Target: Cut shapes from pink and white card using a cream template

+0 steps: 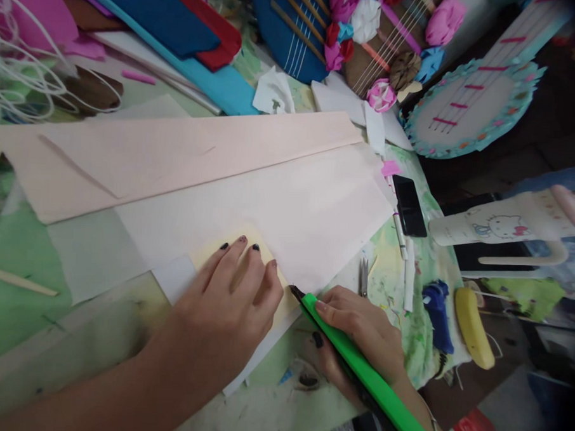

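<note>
My left hand point(231, 295) lies flat, fingers spread, pressing a pale yellow card template point(248, 252) down onto a large pale pink paper sheet point(250, 195). My right hand point(358, 339) is closed around a bright green utility knife point(357, 365). Its dark blade tip point(296, 293) touches the sheet right beside my left little finger, at the template's edge. A second, folded pink sheet point(152, 152) lies behind the first one.
Small scissors point(363, 276), a pen point(401, 236), a black phone point(408, 205), a blue glue gun point(438, 314) and a yellow object point(473, 325) lie to the right. Coloured foam sheets point(181, 20), paper flowers point(385, 48) and a craft guitar point(473, 100) crowd the back.
</note>
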Tool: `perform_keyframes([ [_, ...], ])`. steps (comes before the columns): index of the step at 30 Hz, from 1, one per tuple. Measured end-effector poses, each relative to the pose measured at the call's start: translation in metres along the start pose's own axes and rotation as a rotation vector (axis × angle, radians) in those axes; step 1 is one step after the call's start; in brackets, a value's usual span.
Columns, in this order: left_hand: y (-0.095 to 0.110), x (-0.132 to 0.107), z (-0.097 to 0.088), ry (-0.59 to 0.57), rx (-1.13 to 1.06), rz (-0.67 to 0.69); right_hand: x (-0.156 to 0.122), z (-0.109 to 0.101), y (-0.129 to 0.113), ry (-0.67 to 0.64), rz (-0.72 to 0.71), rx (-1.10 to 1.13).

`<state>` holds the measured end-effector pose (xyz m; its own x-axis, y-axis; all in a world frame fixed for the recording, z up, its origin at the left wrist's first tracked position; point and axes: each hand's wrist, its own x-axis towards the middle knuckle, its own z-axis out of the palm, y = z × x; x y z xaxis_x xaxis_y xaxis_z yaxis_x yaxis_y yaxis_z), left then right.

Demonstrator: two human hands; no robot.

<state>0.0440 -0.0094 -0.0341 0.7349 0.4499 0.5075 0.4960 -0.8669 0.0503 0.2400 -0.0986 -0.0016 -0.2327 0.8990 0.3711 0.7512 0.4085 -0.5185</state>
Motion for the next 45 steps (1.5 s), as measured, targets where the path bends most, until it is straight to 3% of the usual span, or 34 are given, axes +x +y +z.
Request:
perform_keyframes([
  [5, -0.001, 0.001, 0.000, -0.041, -0.006, 0.010, -0.004, 0.002, -0.001, 0.081, 0.005, 0.015],
  [14, 0.000, -0.002, 0.001, -0.115, -0.049, 0.001, -0.003, 0.002, -0.003, 0.084, 0.027, -0.007],
  [21, 0.001, -0.002, -0.002, -0.037, -0.057, 0.019, -0.002, -0.002, -0.006, 0.204, 0.088, 0.021],
  [30, 0.000, -0.002, -0.001, 0.000, -0.148, 0.120, 0.004, -0.004, -0.004, 0.135, 0.038, 0.017],
  [45, -0.001, -0.007, 0.003, -0.043, -0.142, 0.103, -0.010, 0.000, 0.005, 0.010, 0.035, -0.008],
])
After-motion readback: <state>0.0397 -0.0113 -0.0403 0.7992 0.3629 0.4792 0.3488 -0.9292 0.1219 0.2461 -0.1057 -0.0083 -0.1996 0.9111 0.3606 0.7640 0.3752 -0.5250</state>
